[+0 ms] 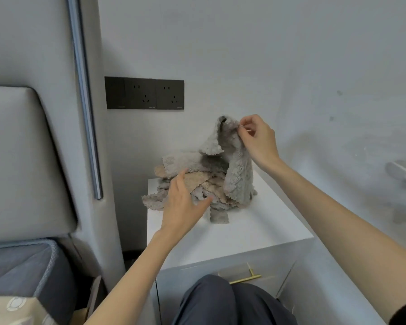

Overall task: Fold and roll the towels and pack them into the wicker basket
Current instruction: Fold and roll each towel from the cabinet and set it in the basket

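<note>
Towel corner pinched in R hand; L hand spread wide at pile. Risk: lift snags pile, drags it off tabletop.

Standing here, I can read no words or numbers anywhere. The black socket panel on the wall has a tiny pale mark near the bottom edge of its plates, one under each socket and one on the plain plate at the left, but they are too small and blurred to make out. The patterned box down in the near left corner shows pale ring-shaped print on a beige ground; whether any of it is lettering I cannot tell
</note>
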